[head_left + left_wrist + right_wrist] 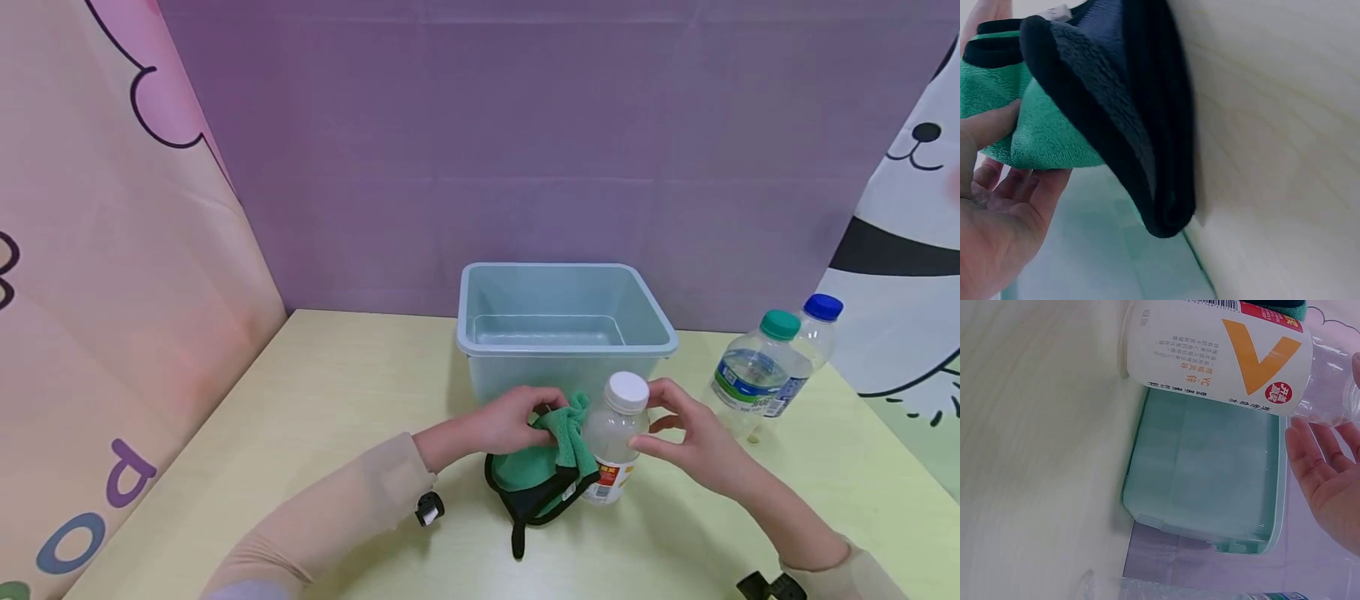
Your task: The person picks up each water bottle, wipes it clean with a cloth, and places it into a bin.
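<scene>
One hand [516,422], the left, grips a green cloth [537,468]; the right hand [696,437], fingers parted, is beside a white-capped bottle [613,437].

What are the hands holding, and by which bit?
The left hand holds the green cloth by its bunched upper part. The right hand is at the white-capped bottle's upper part; whether it grips cannot be told.

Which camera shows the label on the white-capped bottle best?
The right wrist view: the label is big and close there, with its orange V plain to see. The head view shows it small, partly behind the green cloth. In the left wrist view, I can't make it out.
</scene>
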